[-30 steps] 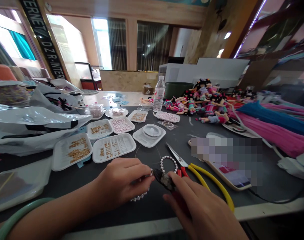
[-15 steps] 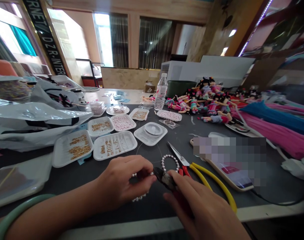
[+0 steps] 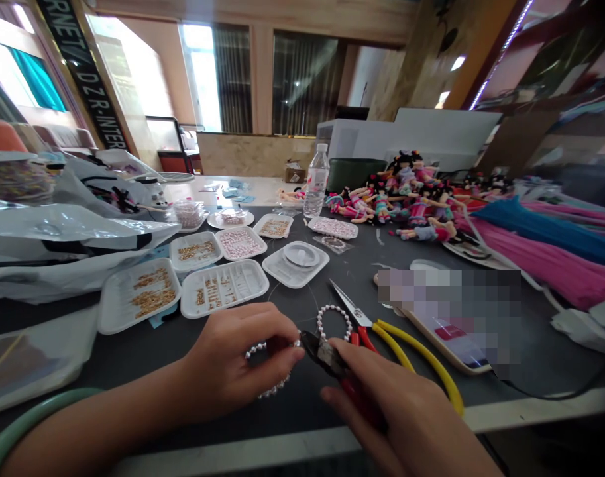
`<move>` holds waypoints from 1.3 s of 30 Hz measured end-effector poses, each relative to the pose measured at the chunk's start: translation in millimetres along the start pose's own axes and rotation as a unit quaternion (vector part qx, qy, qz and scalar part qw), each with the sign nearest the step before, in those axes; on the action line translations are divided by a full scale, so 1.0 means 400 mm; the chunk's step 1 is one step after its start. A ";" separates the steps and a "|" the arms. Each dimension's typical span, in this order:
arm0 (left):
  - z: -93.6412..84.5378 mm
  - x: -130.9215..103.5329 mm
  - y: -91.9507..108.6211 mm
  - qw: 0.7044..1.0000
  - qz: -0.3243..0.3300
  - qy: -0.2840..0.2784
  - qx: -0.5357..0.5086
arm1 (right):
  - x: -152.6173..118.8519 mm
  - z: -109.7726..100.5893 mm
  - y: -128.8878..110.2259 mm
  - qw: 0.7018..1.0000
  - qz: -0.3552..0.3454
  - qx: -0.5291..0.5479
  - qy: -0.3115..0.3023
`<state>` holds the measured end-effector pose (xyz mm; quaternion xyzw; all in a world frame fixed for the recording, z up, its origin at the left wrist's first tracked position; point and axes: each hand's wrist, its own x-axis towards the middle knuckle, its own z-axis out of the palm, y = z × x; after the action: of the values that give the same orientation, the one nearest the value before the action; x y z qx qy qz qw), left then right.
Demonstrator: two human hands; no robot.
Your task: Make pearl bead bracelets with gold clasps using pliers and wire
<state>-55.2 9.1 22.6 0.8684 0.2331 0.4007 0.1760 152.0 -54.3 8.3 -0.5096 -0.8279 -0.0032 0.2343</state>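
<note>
My left hand (image 3: 247, 354) pinches a silver beaded bracelet (image 3: 275, 389) between thumb and fingers, and part of the beads is hidden behind them. In my right hand (image 3: 396, 397) is a pair of red-handled pliers (image 3: 356, 396), its dark jaws meeting the beads at my left fingertips. Whether the jaws are closed on a bead I cannot tell. Just beyond the pliers a second silver beaded bracelet (image 3: 334, 323) lies in a ring on the dark mat. Scissors (image 3: 354, 306) with red and yellow handles rest to its right.
White trays of gold findings (image 3: 140, 296) and pink beads (image 3: 241, 243) stand ahead and left. A tray with a round lid (image 3: 296, 264) is in the middle. Behind are a water bottle (image 3: 316, 182) and piled dolls (image 3: 411, 189). At right lies a phone (image 3: 451, 338); plastic bags (image 3: 73, 242) sit left.
More of the held bracelet's beads show beside my left fingers. The pliers stay at the beads, and the whole view has shifted slightly.
</note>
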 end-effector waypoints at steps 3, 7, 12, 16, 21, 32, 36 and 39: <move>0.000 -0.002 -0.002 1.000 -0.005 0.001 -0.017 | -0.003 0.005 0.002 1.000 -0.006 -0.014 -0.003; 0.002 -0.003 -0.004 0.999 -0.028 0.005 -0.039 | -0.006 0.014 0.005 0.999 -0.025 -0.043 0.003; 0.001 -0.002 -0.004 0.998 -0.036 0.009 -0.045 | -0.011 0.022 0.006 0.994 -0.042 -0.096 0.041; 0.000 -0.002 -0.004 0.998 -0.041 0.003 -0.053 | -0.012 0.023 0.004 0.991 -0.044 -0.111 0.055; 0.000 -0.001 -0.006 0.997 -0.040 -0.002 -0.060 | -0.009 0.019 0.003 0.995 -0.033 -0.092 0.036; 0.003 0.004 -0.001 0.999 -0.028 0.016 -0.037 | 0.000 0.006 -0.008 0.999 0.005 -0.043 0.004; 0.002 0.004 -0.002 0.999 -0.027 0.012 -0.032 | 0.003 -0.002 -0.013 0.999 0.007 -0.033 0.012; 0.002 0.003 -0.006 0.999 -0.025 0.013 -0.031 | 0.002 -0.003 -0.014 1.000 0.007 -0.022 0.011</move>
<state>-54.6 11.8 21.6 0.8514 0.2439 0.4142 0.2098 147.5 -56.6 11.0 -0.5204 -0.8214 -0.0252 0.2322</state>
